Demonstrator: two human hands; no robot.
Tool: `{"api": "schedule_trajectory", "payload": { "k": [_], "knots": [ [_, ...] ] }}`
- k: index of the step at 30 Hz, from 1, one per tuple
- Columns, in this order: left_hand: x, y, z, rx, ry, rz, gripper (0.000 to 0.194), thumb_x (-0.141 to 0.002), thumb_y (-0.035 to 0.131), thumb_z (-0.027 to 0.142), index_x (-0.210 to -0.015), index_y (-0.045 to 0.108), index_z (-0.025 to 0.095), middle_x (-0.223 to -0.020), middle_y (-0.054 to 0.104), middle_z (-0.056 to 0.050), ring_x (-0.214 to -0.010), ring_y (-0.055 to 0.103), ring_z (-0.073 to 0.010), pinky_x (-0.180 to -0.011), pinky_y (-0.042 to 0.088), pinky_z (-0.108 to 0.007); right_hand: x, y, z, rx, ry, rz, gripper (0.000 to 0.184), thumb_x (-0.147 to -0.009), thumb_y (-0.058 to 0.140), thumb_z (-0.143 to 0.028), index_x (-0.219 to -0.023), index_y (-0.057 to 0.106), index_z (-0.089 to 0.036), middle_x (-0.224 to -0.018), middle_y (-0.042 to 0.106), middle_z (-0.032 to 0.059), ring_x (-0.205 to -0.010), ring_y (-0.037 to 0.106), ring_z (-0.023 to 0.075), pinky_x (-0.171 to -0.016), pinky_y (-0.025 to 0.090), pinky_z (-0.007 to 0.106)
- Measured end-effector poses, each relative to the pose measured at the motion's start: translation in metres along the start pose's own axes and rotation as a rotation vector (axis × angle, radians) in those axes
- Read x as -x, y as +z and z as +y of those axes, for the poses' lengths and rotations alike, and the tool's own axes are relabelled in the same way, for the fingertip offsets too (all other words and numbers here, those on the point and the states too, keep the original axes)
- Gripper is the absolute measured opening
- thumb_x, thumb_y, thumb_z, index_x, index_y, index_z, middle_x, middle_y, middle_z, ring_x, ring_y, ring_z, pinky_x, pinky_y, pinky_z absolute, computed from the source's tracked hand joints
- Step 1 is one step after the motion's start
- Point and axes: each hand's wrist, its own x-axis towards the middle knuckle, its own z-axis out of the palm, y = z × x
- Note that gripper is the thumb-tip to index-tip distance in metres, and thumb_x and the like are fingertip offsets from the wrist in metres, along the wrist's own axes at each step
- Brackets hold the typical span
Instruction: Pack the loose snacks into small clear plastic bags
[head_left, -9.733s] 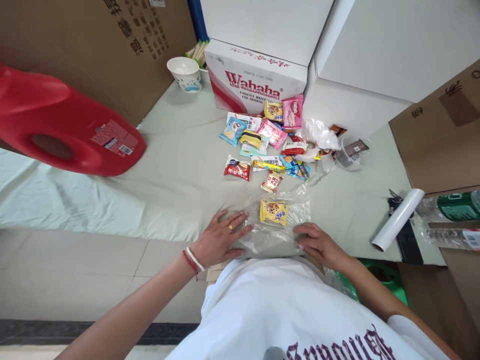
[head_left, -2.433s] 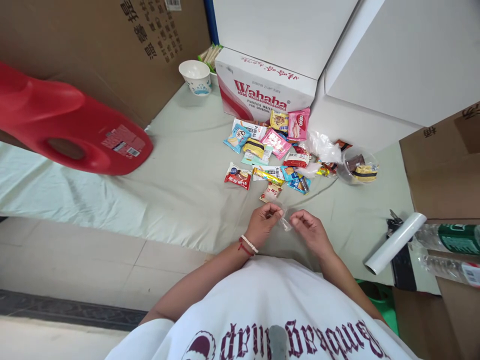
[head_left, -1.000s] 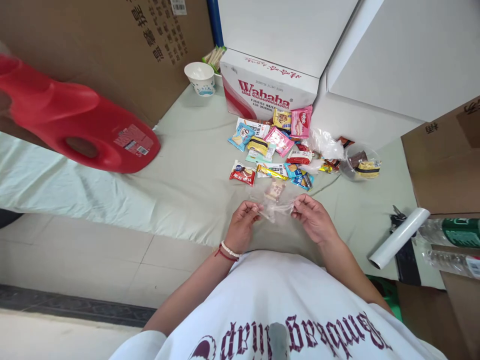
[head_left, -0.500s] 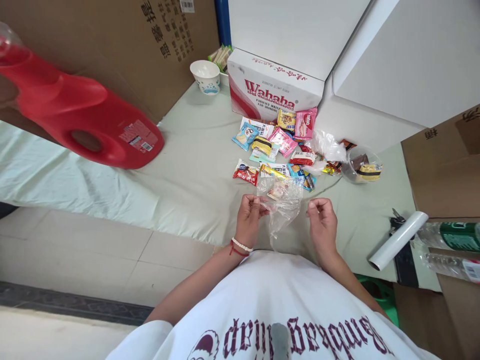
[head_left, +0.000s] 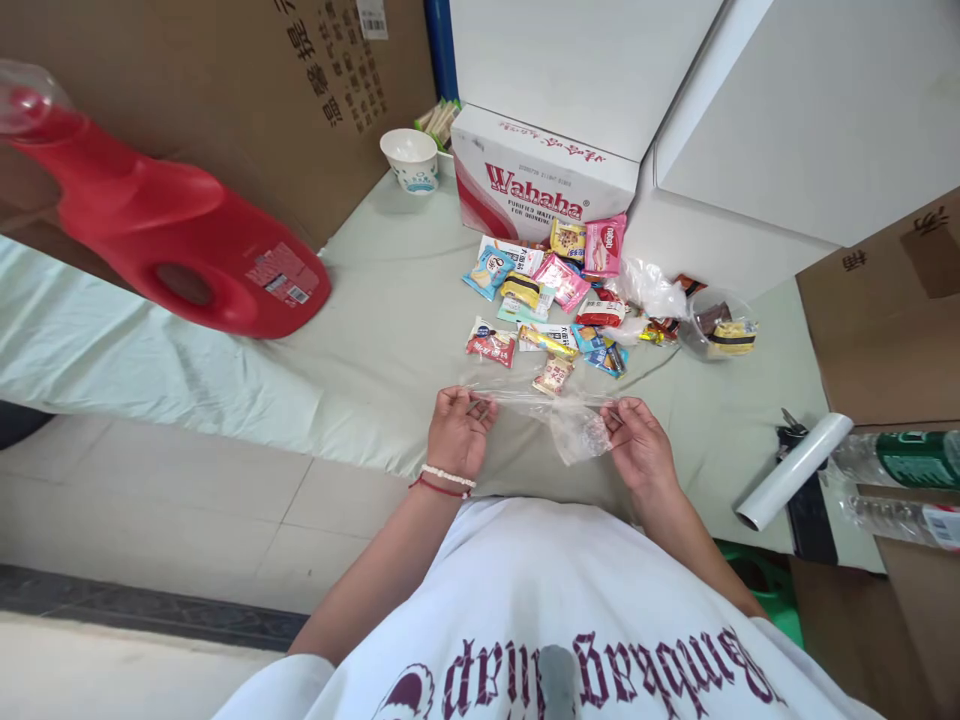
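A clear plastic bag [head_left: 576, 430] is stretched sideways between my two hands, just above the near part of the cloth-covered table. My left hand [head_left: 459, 432] pinches one end of its rim, and my right hand [head_left: 637, 440] pinches the other. The bag's loose body hangs down close to the right hand. Right behind the stretched rim lies a small cream snack packet [head_left: 553, 376]. Farther back are a red and white snack packet [head_left: 491, 342], a yellow wrapped stick [head_left: 547, 340] and several other wrapped snacks, among them a pink packet [head_left: 604, 246].
A Wahaba carton [head_left: 540, 180] stands behind the snacks, with a paper cup [head_left: 412, 162] to its left. At right are a clear round tub [head_left: 716, 325] with snacks, a white roll [head_left: 795, 472] and plastic bottles [head_left: 900, 460]. A big red jug [head_left: 195, 240] is at left.
My left hand has moved left, and my right hand has taken hold of the bag. The bag, hanging from the left hand before, is now pulled wide, uncovering the cream packet.
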Motion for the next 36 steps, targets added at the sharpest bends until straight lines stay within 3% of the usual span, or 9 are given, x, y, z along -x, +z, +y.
{"api": "schedule_trajectory", "payload": {
  "k": [3,9,15,21,24,28,30,32,36],
  "knots": [
    [-0.006,-0.004,0.008,-0.051,-0.027,0.016,0.031,-0.080,0.077,0.030,-0.086,0.047,0.023,-0.074,0.059,0.007,-0.066,0.065,-0.0089,-0.059,0.051,-0.018,0.003,-0.016,0.001,-0.009,0.000,0.005,0.031,-0.070,0.091,-0.031,-0.080,0.063,-0.023,-0.087,0.073,-0.0017,-0.081,0.070,0.0124,-0.079,0.061,0.027],
    [0.006,0.003,-0.009,-0.314,-0.215,0.015,0.054,-0.075,0.071,0.069,-0.090,0.051,0.021,-0.079,0.062,0.001,-0.070,0.068,-0.0162,-0.058,0.055,-0.028,0.019,-0.009,0.014,0.098,-0.064,-0.100,0.032,-0.076,0.087,-0.041,-0.082,0.061,-0.024,-0.088,0.073,-0.0013,-0.082,0.073,0.0150,-0.079,0.061,0.030],
    [0.008,0.003,0.000,-0.401,-0.146,-0.199,0.059,-0.046,0.094,0.024,-0.092,0.058,0.019,-0.085,0.065,0.003,-0.078,0.062,-0.0117,-0.076,0.058,-0.030,0.025,-0.022,0.005,0.146,-0.105,-0.131,0.028,-0.079,0.085,-0.042,-0.083,0.063,-0.024,-0.089,0.071,-0.0016,-0.076,0.069,0.0117,-0.077,0.060,0.027],
    [-0.010,-0.040,0.028,-0.548,-0.235,-0.406,0.054,-0.049,0.093,0.022,-0.095,0.064,0.017,-0.107,0.065,-0.005,-0.104,0.065,-0.0211,-0.092,0.058,-0.040,-0.003,-0.073,-0.015,0.286,0.059,-0.055,0.039,-0.068,0.091,-0.045,-0.080,0.061,-0.022,-0.083,0.070,-0.0011,-0.068,0.065,0.0100,-0.069,0.058,0.024],
    [-0.015,-0.061,0.024,-0.797,-0.047,-0.344,0.055,-0.058,0.088,0.028,-0.104,0.061,0.018,-0.112,0.063,-0.008,-0.107,0.065,-0.0257,-0.091,0.058,-0.046,-0.017,-0.085,-0.009,0.483,0.106,-0.074,0.045,-0.067,0.088,-0.053,-0.079,0.059,-0.021,-0.082,0.069,0.0009,-0.066,0.063,0.0116,-0.066,0.057,0.027],
    [-0.004,-0.069,0.012,-1.370,0.701,-0.268,0.053,-0.074,0.073,0.018,-0.125,0.060,0.020,-0.134,0.056,-0.017,-0.124,0.056,-0.0338,-0.103,0.049,-0.058,-0.021,-0.082,-0.005,0.877,-0.060,-0.066,0.037,-0.077,0.075,-0.054,-0.086,0.059,-0.022,-0.084,0.066,0.0022,-0.061,0.058,0.0135,-0.057,0.051,0.028],
    [0.002,-0.065,0.009,-1.566,1.025,-0.499,0.046,-0.082,0.062,0.008,-0.124,0.064,0.025,-0.134,0.061,-0.014,-0.133,0.051,-0.0322,-0.113,0.038,-0.058,-0.015,-0.072,-0.011,1.107,-0.321,0.025,0.027,-0.083,0.067,-0.044,-0.097,0.061,-0.022,-0.095,0.066,0.0047,-0.060,0.055,0.0136,-0.059,0.051,0.031],
    [0.004,-0.059,0.006,-1.655,1.158,-0.823,0.048,-0.085,0.053,0.002,-0.123,0.065,0.028,-0.128,0.068,-0.009,-0.135,0.052,-0.0270,-0.118,0.033,-0.053,-0.005,-0.055,-0.018,1.258,-0.565,-0.042,0.028,-0.089,0.060,-0.034,-0.114,0.062,-0.023,-0.119,0.064,0.0094,-0.065,0.056,0.0139,-0.066,0.052,0.033],
    [-0.004,-0.051,0.003,-1.739,1.053,-1.150,0.063,-0.086,0.050,0.005,-0.145,0.050,0.025,-0.153,0.052,-0.012,-0.146,0.042,-0.0267,-0.124,0.020,-0.056,-0.002,-0.014,-0.012,1.393,-0.579,-0.643,0.071,-0.088,0.064,-0.023,-0.154,0.039,-0.031,-0.154,0.043,0.0125,-0.105,0.064,0.0229,-0.084,0.055,0.036]
  ]
}}
